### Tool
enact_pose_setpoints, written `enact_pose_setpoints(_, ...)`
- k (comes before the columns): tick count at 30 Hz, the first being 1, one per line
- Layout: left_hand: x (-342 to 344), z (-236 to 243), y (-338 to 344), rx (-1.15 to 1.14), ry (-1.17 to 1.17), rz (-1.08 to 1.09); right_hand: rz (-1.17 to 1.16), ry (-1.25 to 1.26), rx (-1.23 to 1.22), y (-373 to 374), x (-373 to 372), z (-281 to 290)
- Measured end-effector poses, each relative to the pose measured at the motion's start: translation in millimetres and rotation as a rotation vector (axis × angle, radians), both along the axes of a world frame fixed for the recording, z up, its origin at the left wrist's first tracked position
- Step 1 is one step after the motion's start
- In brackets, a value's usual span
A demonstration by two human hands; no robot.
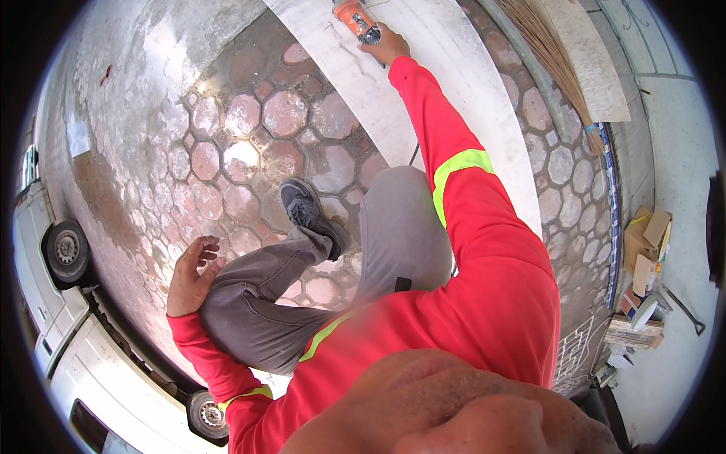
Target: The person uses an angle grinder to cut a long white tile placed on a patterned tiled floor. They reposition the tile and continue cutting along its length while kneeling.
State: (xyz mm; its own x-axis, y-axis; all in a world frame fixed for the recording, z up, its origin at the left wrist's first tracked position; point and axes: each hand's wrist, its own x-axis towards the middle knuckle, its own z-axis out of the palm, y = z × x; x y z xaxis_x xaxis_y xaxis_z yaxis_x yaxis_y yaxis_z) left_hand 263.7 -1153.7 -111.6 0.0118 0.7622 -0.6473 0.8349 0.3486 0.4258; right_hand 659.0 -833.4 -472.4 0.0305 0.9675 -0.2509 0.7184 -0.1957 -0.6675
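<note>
My right hand (390, 45) is stretched far ahead and wrapped round the black end of an orange power tool (352, 15). The top picture edge cuts off part of the tool, so its exact kind is unclear. It is over a long white sheet (461, 129). A short dark length of cord (414, 154) shows beside my right sleeve. My left hand (195, 277) hangs beside my bent left knee, its fingers loosely curved and apart, with nothing in them.
Octagonal paving (284, 117) lies under the sheet and my dark shoe (308, 212). Thin brown rods (556, 64) run along the right. Beyond them are a cardboard box (644, 234) and a long-handled tool (687, 310) by the wall. A white vehicle (83, 371) stands at the left.
</note>
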Motion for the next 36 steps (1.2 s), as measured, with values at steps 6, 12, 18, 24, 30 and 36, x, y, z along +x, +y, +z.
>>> enact_pose_setpoints(6,2,3,4,0.007,-0.017,-0.006,-0.016,-0.014,0.014,-2,1,10)
enact_pose_setpoints(12,9,8,5,0.000,0.000,-0.013,0.002,-0.032,-0.042,6,1,17)
enact_pose_setpoints(18,14,10,3,-0.003,-0.018,-0.016,0.009,-0.026,-0.046,4,6,20)
enact_pose_setpoints(24,16,12,-2,0.001,-0.025,-0.012,0.007,-0.011,-0.012,-15,16,20)
enact_pose_setpoints(30,16,12,-4,0.010,-0.021,-0.025,0.018,-0.022,-0.040,-19,19,23)
enact_pose_setpoints(36,16,12,-6,0.025,-0.026,-0.041,0.011,-0.040,-0.058,-17,17,25)
